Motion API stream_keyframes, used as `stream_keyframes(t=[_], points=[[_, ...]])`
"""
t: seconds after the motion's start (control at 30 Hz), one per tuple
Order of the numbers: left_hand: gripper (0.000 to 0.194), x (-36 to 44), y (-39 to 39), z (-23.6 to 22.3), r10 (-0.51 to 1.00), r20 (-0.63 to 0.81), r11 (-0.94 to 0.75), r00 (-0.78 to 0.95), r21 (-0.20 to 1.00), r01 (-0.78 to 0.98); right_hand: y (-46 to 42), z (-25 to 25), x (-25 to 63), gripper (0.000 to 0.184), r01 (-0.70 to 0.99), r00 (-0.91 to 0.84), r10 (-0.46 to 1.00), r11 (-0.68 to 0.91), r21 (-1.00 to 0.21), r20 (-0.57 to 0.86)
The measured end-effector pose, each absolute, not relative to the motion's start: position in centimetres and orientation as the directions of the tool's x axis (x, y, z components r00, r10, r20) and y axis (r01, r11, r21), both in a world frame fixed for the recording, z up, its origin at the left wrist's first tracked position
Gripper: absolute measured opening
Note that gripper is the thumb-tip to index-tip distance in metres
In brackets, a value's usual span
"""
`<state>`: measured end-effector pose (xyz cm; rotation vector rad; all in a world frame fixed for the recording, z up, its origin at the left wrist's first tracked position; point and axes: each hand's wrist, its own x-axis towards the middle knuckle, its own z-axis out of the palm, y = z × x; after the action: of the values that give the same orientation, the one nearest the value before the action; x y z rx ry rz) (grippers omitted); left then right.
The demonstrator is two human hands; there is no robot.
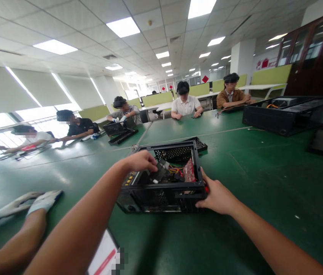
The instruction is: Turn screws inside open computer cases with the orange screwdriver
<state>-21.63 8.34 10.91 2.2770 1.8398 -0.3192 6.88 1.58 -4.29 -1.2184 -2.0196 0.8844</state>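
An open black computer case (161,187) lies on its side in front of me on the green table. My left hand (142,161) reaches over its left side, fingers closed at the edge of a dark flat part (158,172) that sits tilted inside. My right hand (217,194) grips the case's right end, thumb below and fingers at the corner. Something small and red shows by those fingers; its kind is unclear. Inside the case are coloured cables (175,170) and a red circuit board (189,170). The left fingertips partly cover the flat part.
Behind the case lies a black panel (200,145). Another black case (281,114) stands at the right on the green table (253,183). At the left rest a person's gloved hands (42,202). Several people sit along the far side. A white sheet (104,254) lies near me.
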Motion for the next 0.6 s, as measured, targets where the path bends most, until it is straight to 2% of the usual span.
stream_keyframes(t=[0.1, 0.2, 0.27, 0.37, 0.5, 0.6], points=[[0.031, -21.6, 10.0, 11.4, 0.981, -0.151, -0.126, 0.123, -0.010, 0.992, 2.9, -4.1, 4.2, 0.129, 0.519, -0.417, 0.897, 0.370, -0.770, 0.149], [0.023, -20.8, 10.8, 10.5, 0.988, -0.148, -0.059, 0.051, -0.049, 0.997, 4.6, -3.9, -0.5, 0.132, 0.555, -0.451, 0.884, 0.389, -0.735, 0.127], [0.033, -21.0, 10.3, 9.8, 0.990, -0.134, -0.050, 0.043, -0.048, 0.998, 6.1, -3.5, -4.5, 0.134, 0.564, -0.471, 0.875, 0.398, -0.723, 0.114], [0.049, -22.5, 8.4, 8.7, 1.000, -0.029, -0.010, 0.008, -0.056, 0.998, 8.6, -2.5, -10.8, 0.134, 0.556, -0.521, 0.848, 0.420, -0.717, 0.093], [0.049, -25.9, 6.3, 6.7, 0.968, 0.159, 0.215, -0.193, -0.136, 0.967, 10.2, -1.1, -16.2, 0.132, 0.528, -0.635, 0.770, 0.488, -0.695, 0.059], [0.050, -28.8, 6.0, 5.9, 0.928, 0.240, 0.329, -0.286, -0.162, 0.930, 9.3, -1.1, -14.6, 0.136, 0.529, -0.675, 0.737, 0.519, -0.671, 0.038]])
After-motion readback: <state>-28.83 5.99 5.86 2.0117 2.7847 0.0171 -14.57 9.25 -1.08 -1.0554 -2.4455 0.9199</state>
